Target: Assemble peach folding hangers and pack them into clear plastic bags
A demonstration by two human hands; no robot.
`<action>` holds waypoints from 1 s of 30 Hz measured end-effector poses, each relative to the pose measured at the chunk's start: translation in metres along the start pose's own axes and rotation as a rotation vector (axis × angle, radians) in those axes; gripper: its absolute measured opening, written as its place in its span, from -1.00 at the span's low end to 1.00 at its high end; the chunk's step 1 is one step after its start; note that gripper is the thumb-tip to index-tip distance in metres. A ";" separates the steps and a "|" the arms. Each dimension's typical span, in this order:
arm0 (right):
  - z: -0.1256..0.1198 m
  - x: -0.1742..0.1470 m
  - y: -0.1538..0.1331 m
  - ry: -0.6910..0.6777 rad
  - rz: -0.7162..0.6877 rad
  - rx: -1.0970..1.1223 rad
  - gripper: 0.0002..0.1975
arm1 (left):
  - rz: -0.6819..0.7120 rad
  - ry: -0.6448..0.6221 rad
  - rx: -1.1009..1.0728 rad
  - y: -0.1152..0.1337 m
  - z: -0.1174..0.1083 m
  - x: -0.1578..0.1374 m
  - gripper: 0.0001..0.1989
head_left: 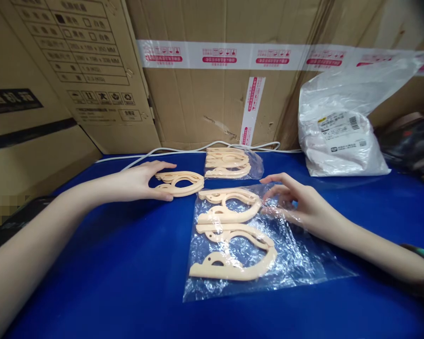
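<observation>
My left hand curls its thumb and fingers around the left end of a beige folding hanger, which looks folded up and lies outside any bag. In front of me lies a clear plastic bag with beige folding hangers inside, stacked in two groups. At the bag's upper right edge is my right hand, its fingers bent and closed on the film beside the upper hangers. Glare on the film partly hides its thumb. Behind these, a smaller clear bag holds several more hangers, close to the loose one.
A blue tabletop carries everything. Cardboard boxes wall off the back and left. A white cable runs along the back. At the back right stands a white plastic parcel bag, with dark items beyond it.
</observation>
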State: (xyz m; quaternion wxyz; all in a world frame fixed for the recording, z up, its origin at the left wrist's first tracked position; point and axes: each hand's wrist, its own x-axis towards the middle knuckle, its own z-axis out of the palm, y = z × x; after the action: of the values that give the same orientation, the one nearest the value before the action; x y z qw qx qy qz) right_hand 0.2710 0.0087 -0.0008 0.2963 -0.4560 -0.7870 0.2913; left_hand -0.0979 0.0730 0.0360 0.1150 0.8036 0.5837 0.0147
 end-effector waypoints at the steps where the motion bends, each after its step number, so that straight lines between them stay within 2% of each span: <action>1: 0.001 0.000 0.000 0.010 -0.014 -0.008 -0.53 | -0.003 -0.004 -0.008 0.000 0.000 0.000 0.01; 9: 0.000 -0.001 0.001 0.033 -0.053 -0.041 -0.54 | 0.007 -0.013 -0.021 0.005 -0.002 -0.001 -0.10; 19: -0.004 0.000 -0.001 0.048 -0.031 -0.118 -0.60 | 0.129 0.115 0.011 0.005 -0.001 0.002 -0.20; 24: -0.015 -0.001 0.000 0.212 -0.010 -0.341 -0.63 | 0.167 0.263 -0.027 0.015 -0.005 0.000 -0.30; 28: -0.018 -0.004 -0.008 0.360 -0.143 -0.439 -0.71 | 0.252 0.461 -0.060 0.030 -0.004 -0.006 -0.33; 30: -0.015 -0.008 -0.015 0.375 -0.176 -0.380 -0.73 | 0.358 0.543 -0.053 0.044 0.000 -0.012 -0.34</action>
State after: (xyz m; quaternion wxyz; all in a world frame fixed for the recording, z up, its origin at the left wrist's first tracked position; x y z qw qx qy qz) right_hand 0.2773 -0.0015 0.0183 0.3703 -0.4792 -0.7955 0.0223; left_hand -0.0606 0.0491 0.0465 -0.0283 0.8570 0.4418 0.2639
